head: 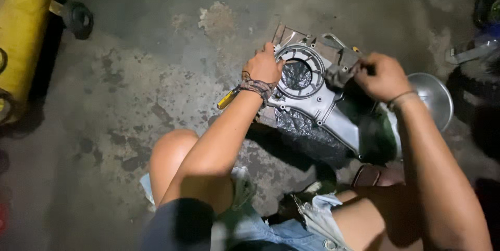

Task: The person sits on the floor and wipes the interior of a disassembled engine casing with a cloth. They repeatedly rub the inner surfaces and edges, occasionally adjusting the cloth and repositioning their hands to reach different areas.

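A grey cast-metal engine cover [317,102] with a round opening lies on the stained concrete floor in front of me. My left hand [263,66] grips its left rim beside the ring. My right hand [383,76] is closed on a grey rag [339,75] pressed against the cover's upper right part. A yellow-handled tool [226,100] pokes out on the floor below my left wrist. Woven bands circle my left wrist.
A shiny round metal bowl [435,95] sits right of the cover. A yellow cart with a black wheel [78,19] stands at the far left. Dark machine parts [482,42] crowd the right edge. My bare knees are in the foreground.
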